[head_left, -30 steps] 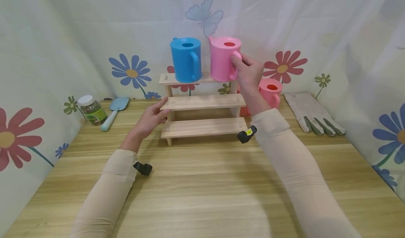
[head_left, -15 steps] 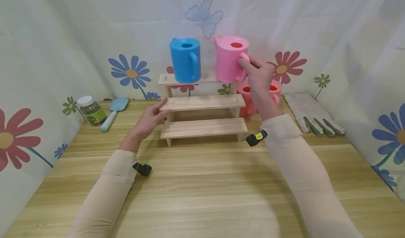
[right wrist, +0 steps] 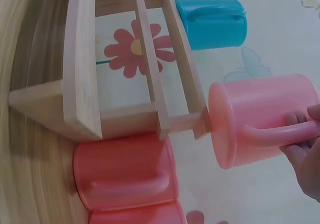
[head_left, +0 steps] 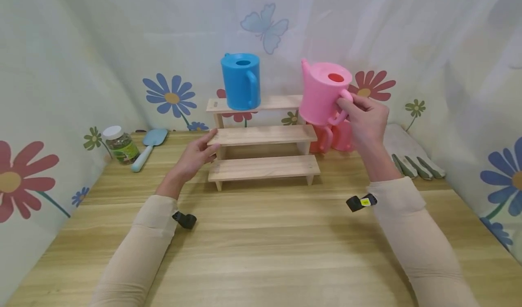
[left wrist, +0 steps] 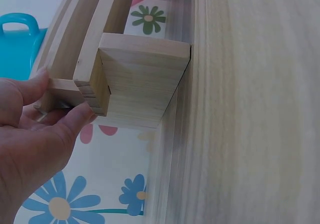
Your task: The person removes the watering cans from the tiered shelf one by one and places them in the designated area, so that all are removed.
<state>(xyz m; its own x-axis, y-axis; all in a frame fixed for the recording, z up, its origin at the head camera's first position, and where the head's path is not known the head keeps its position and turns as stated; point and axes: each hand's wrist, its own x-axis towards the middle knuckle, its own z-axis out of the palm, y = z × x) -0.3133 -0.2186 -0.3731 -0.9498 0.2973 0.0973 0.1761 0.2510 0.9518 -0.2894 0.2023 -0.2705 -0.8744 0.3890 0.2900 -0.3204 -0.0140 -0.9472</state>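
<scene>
My right hand (head_left: 370, 121) grips the handle of a pink watering can (head_left: 320, 96), held in the air off the right end of a three-tier wooden shelf stand (head_left: 263, 135). The can leans slightly, its spout at the upper left. With thumb and fingers, my left hand (head_left: 192, 158) pinches the left end of the stand's middle tier; the left wrist view shows the thumb and a finger on either side of that board. On the top tier a blue watering can (head_left: 241, 82) stands upright, handle toward me.
Two salmon-pink watering cans (right wrist: 125, 174) stand side by side at the stand's right, partly hidden in the head view. Farther right lie gardening gloves (head_left: 420, 162). A lidded jar (head_left: 122, 147) and a light-blue hand trowel (head_left: 152, 143) sit at the left. A curtain backs the table.
My right hand has lifted the pink watering can off the top tier and carried it right and toward me, tilting it slightly. My left hand stays on the stand.
</scene>
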